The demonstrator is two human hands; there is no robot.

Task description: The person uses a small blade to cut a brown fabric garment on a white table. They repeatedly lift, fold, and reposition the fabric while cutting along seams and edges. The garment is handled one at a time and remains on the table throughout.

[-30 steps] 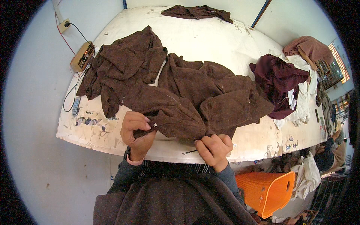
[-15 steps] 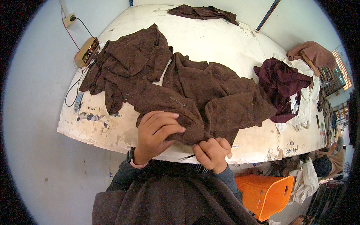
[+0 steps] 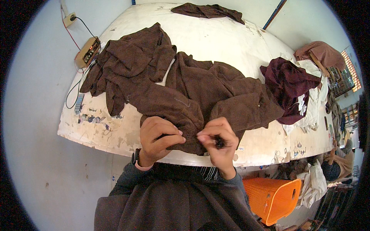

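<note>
At the near edge of the surface [image 3: 227,40] | brown cloth [image 3: 179,109] lay bunched under my hands | left hand [image 3: 159,136] pinched its fold | right hand [image 3: 222,133] narrow, fingertips together at the cloth, contents too blurred to tell | I judged best: fold flat, light pinch

The crumpled dark brown cloth garment [image 3: 235,84] under the left hand [image 3: 160,138] and right hand [image 3: 220,139] looks totally matt, kinda coarse-woven. Cream-white tabletop [image 3: 216,38] beyond both hands is pretty smooth, but scuffed and patchy left of the left hand. Right of the right hand, the bunched maroon cloth [image 3: 287,79] seems softer, also dull. Below that hand, the boxy orange basket [image 3: 254,192] is plastic, textured on the side, smoother-rimmed.
</note>
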